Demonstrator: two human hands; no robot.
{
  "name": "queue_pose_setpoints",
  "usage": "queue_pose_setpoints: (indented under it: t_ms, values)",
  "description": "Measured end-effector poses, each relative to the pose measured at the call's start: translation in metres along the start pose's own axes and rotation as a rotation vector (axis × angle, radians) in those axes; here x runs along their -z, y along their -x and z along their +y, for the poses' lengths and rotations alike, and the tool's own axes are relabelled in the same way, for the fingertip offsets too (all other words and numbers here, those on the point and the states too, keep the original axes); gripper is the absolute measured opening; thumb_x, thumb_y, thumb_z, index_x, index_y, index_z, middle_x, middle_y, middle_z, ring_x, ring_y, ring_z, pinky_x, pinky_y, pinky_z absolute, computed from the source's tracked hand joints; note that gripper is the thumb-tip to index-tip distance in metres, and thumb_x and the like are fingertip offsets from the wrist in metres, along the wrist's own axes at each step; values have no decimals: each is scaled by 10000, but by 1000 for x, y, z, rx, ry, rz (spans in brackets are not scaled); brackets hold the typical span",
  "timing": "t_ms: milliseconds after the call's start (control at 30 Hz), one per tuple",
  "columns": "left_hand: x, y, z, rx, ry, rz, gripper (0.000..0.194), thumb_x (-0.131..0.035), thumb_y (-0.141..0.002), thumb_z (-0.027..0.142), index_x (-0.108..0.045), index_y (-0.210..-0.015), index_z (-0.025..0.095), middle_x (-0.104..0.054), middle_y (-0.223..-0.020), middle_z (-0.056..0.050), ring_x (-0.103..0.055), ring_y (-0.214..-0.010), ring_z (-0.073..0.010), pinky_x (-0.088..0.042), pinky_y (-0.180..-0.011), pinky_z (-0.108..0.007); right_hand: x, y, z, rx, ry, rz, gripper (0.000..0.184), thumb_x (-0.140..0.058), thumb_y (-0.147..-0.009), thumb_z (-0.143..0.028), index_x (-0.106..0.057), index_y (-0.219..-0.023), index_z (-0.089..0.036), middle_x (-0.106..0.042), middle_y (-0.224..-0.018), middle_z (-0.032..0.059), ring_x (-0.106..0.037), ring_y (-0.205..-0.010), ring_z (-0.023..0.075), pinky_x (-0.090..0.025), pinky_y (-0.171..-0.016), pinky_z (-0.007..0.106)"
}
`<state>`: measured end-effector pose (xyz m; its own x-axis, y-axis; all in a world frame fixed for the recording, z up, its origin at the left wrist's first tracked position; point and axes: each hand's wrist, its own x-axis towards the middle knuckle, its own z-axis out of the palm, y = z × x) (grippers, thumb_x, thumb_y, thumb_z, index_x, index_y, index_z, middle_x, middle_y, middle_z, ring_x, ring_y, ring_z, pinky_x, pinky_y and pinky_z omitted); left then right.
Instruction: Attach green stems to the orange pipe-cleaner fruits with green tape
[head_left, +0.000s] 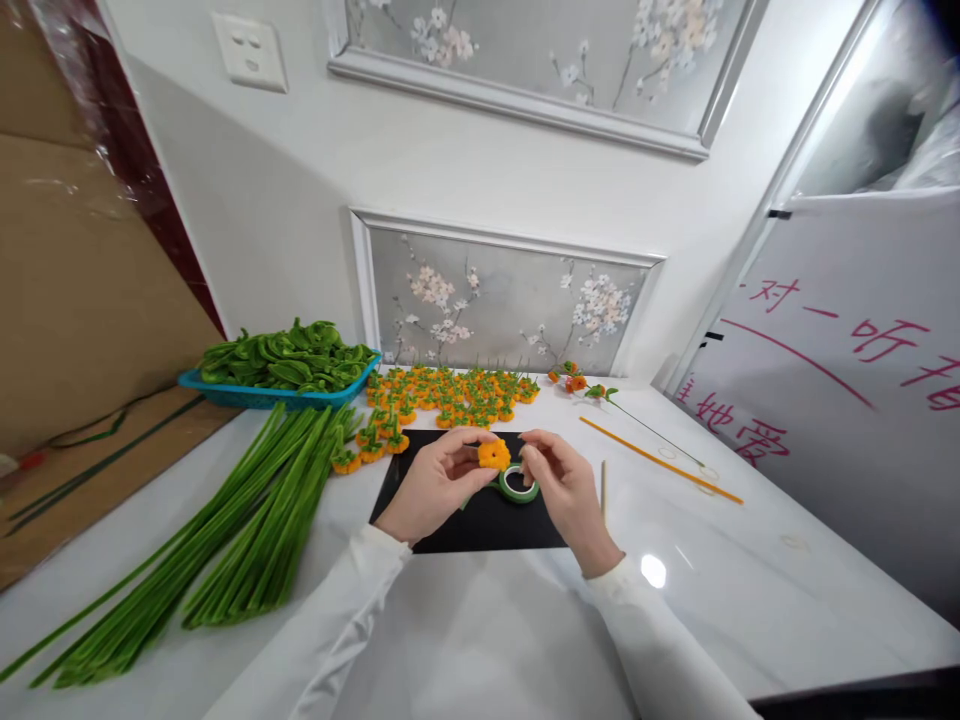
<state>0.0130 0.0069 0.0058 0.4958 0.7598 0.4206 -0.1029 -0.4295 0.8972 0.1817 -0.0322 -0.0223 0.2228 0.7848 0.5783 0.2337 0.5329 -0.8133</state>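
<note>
Between the fingertips of my left hand (442, 475) is a small orange pipe-cleaner flower (494, 455), its dark centre hole facing me. My right hand (559, 480) is close beside the flower on its right, thumb and fingers pinched together; what they hold, if anything, is too small to make out. Below both hands, a roll of green tape (519, 492) lies on a black mat (450, 535). Behind the mat stand several rows of orange flowers with green stems (465, 390).
A blue tray (300, 397) of green looped leaves stands back left, with bundles of green pipe cleaners (247, 540) in front. On the right lie an orange pipe cleaner (660, 460), a finished flower stem (600, 392) and a thin beige stick (604, 490). A whiteboard (825, 400) borders the right side.
</note>
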Motion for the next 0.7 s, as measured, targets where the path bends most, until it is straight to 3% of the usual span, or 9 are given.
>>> queue_pose_setpoints:
  t_ms: [133, 333, 700]
  values:
    - [0, 0, -5, -88, -84, 13, 297, -634, -757, 170, -644, -1052, 202, -551, -1135, -74, -587, -1005, -193, -517, -889, -335, -4, 0, -4, -201, -200, -104, 252, -642, -761, -392, -592, -879, -174, -585, -648, -7, -538, -523, 113, -471, -508, 246]
    - [-2, 1, -8, -111, -156, -35, 281, -605, -793, 202, -653, -1068, 226, -513, -1105, -75, -561, -1036, -203, -533, -857, -317, -8, 0, 3, -270, -259, -134, 273, -702, -701, -373, -595, -846, -167, -598, -685, 1, -539, -567, 109, -476, -535, 237]
    - [-7, 3, -7, -95, -270, -33, 199, -600, -800, 233, -682, -979, 208, -536, -1032, -73, -597, -900, -186, -559, -733, -273, -10, 5, 3, -85, 23, -87, 165, -622, -780, -319, -637, -836, -164, -652, -819, 58, -606, -701, 163, -509, -615, 269]
